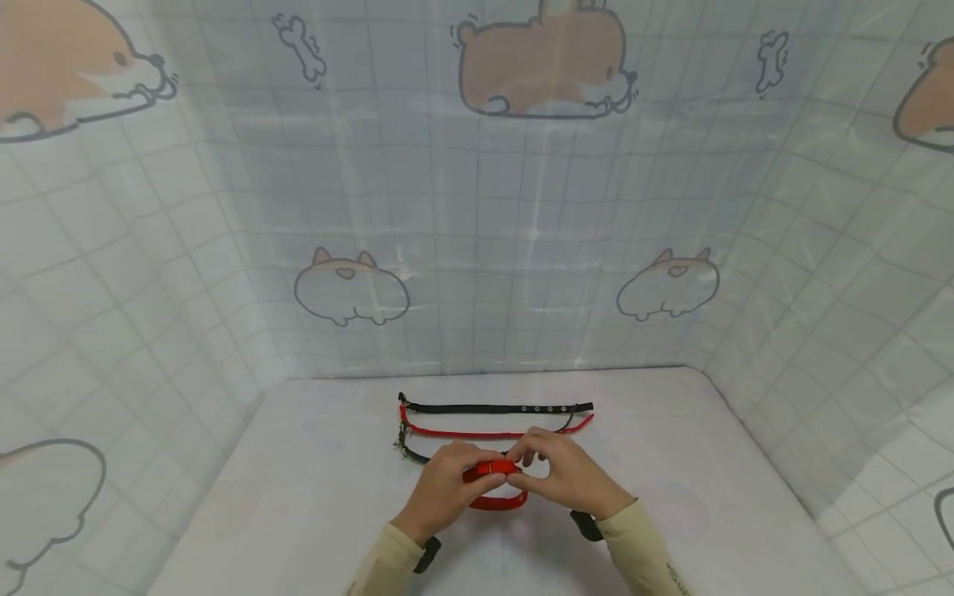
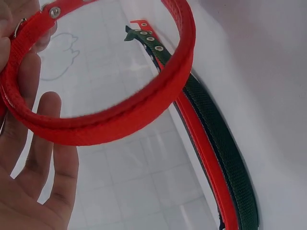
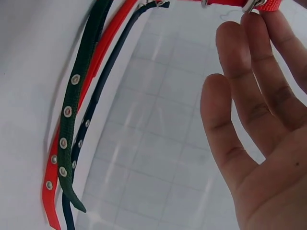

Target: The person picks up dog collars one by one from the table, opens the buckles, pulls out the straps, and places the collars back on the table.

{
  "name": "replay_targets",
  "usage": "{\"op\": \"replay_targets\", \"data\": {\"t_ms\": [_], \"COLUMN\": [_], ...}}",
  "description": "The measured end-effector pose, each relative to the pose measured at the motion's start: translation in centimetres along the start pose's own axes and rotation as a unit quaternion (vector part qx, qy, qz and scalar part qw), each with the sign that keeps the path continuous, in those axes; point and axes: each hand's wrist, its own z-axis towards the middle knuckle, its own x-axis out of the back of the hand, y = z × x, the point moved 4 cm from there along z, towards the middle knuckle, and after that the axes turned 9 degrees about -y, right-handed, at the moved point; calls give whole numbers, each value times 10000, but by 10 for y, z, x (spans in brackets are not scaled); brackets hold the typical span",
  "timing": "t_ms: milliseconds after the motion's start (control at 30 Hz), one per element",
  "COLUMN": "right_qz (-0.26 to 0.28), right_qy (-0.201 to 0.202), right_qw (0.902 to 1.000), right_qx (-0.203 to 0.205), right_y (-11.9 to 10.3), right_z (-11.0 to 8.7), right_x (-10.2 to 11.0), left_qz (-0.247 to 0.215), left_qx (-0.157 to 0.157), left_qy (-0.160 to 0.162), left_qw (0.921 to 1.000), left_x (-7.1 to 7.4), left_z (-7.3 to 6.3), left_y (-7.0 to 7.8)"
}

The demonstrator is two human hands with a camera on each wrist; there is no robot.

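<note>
A red pet collar [image 1: 498, 502], bent into a loop, is held up between both hands above the front of the white table. My left hand [image 1: 442, 490] pinches its left side between thumb and fingers. Opposite it, my right hand [image 1: 572, 473] grips the strap with thumb and index finger. In the left wrist view the loop [image 2: 120, 125] hangs large, with a metal rivet on the strap. The right wrist view catches just the buckle [image 3: 250, 5] at the top edge, by the right fingertips; the thumb is out of sight there.
Behind the hands lie a black collar [image 1: 469, 408], another red collar [image 1: 469, 433] and a dark green collar [image 3: 67, 129], stretched out roughly side by side, with metal eyelets at their right ends. A printed curtain [image 1: 477, 314] stands around the table's back and sides.
</note>
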Motion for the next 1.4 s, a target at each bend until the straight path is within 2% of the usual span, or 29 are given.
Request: {"op": "replay_targets", "data": {"t_ms": [433,700,1000,1200,1400], "right_qz": [295,-290,61,131,126], "right_qy": [177,42,764,885,1046], "right_qw": [9992,9996,9966,9956,9936], "right_qx": [218,28,304,265,397], "right_y": [1,-2,-4,-6,-6], "right_z": [2,1,0,-2,-3], "right_x": [1,-5,-1,-2,-3], "left_qz": [-71,139,-592,-858,-974], "left_qx": [-49,-357,-250,-11,132], "left_qy": [263,105,302,331,401], "left_qw": [9996,9992,9975,9958,9943], "left_x": [11,5,7,8,9], "left_z": [1,-1,-2,-5,-9], "left_y": [0,2,-3,-5,-5]}}
